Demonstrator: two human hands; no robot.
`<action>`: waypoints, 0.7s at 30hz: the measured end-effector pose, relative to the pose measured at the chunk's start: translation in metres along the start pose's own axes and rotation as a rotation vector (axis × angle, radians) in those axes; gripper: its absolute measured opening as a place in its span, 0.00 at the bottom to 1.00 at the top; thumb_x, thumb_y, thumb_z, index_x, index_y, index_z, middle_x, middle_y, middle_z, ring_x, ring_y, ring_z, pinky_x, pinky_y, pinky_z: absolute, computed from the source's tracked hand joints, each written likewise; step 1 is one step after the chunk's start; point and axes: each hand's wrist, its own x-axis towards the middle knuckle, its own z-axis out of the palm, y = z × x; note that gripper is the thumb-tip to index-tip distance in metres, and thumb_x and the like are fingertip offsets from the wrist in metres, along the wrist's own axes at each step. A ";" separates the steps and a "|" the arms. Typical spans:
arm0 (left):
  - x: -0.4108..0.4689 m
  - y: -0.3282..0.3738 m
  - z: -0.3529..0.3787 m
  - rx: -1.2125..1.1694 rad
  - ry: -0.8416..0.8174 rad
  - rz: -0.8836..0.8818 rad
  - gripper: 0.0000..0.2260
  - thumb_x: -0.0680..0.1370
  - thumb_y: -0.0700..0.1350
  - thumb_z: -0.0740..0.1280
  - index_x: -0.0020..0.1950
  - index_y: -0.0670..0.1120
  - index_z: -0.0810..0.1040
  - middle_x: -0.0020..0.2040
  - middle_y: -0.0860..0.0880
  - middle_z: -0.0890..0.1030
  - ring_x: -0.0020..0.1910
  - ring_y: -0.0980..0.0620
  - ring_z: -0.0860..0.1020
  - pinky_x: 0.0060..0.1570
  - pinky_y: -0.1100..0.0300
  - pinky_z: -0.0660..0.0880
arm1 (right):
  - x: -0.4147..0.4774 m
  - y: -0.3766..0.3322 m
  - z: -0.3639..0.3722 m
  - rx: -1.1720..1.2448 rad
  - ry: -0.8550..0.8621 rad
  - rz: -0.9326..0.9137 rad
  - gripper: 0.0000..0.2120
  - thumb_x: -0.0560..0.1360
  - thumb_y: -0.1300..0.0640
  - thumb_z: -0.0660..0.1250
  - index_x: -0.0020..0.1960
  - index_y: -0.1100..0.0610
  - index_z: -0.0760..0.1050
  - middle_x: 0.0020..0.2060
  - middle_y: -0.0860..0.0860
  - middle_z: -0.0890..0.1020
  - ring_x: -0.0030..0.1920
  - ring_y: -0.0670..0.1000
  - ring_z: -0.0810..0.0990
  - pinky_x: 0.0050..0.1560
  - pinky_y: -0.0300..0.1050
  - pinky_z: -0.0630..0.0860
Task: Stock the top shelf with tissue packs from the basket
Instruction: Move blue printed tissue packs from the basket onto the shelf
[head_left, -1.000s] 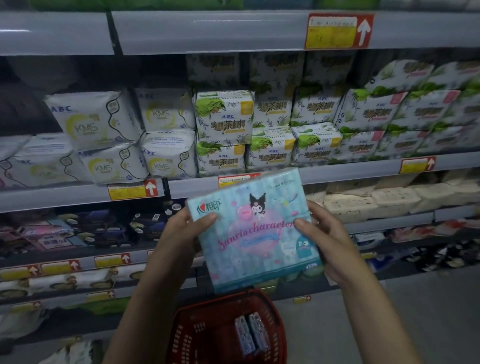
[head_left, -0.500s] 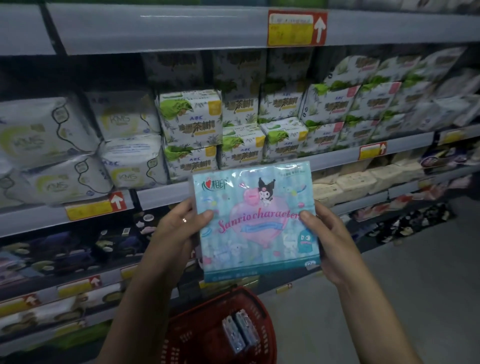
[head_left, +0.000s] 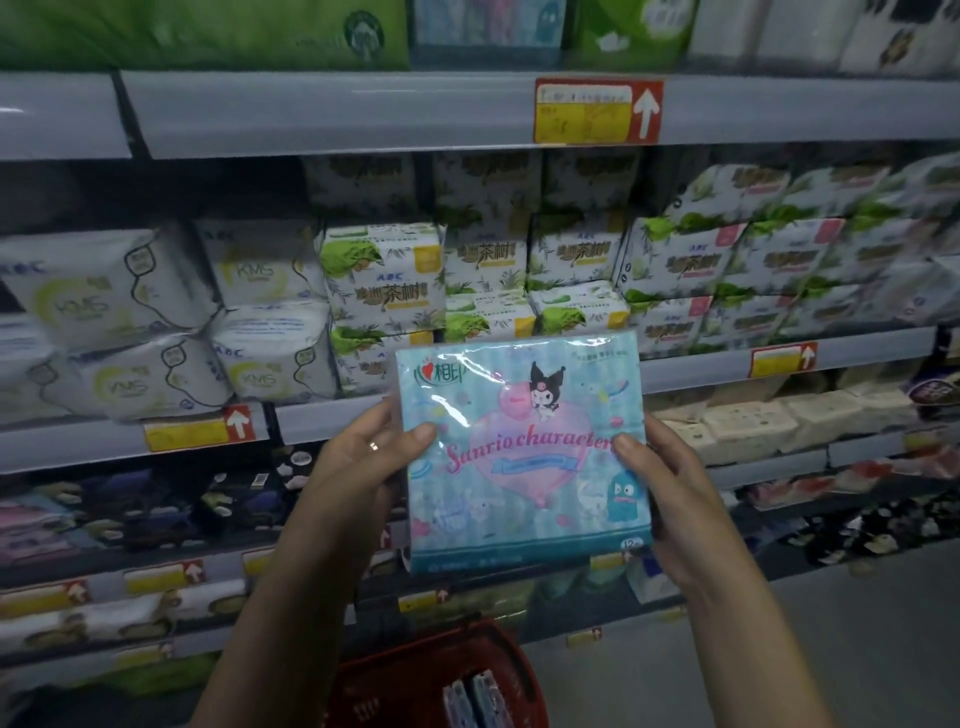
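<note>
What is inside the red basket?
Two bluish packs stand on edge inside the red basket. Its lower part is cut off by the picture edge, so anything more there cannot be seen.

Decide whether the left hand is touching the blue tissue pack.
Touching. The head view shows the left hand gripping the tissue pack by its left edge, with the thumb lying on the front.
</note>
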 end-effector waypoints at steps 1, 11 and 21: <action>0.001 0.000 0.006 -0.007 0.018 0.016 0.19 0.68 0.47 0.69 0.59 0.47 0.78 0.54 0.42 0.84 0.53 0.39 0.82 0.56 0.37 0.76 | 0.004 -0.004 -0.005 0.000 -0.023 -0.007 0.33 0.46 0.37 0.81 0.48 0.47 0.82 0.47 0.54 0.85 0.45 0.54 0.85 0.36 0.45 0.81; 0.016 -0.004 0.081 -0.110 0.125 0.146 0.22 0.62 0.48 0.74 0.55 0.44 0.82 0.55 0.42 0.84 0.51 0.44 0.83 0.50 0.48 0.80 | 0.037 -0.051 -0.073 -0.038 -0.192 -0.017 0.33 0.42 0.36 0.81 0.46 0.44 0.82 0.46 0.51 0.85 0.43 0.51 0.85 0.34 0.43 0.80; 0.021 0.015 0.112 -0.102 0.136 0.193 0.30 0.56 0.56 0.82 0.54 0.46 0.83 0.55 0.41 0.83 0.51 0.43 0.83 0.49 0.48 0.81 | 0.056 -0.076 -0.088 -0.045 -0.302 -0.038 0.40 0.46 0.36 0.81 0.55 0.47 0.77 0.50 0.50 0.84 0.49 0.52 0.84 0.38 0.43 0.81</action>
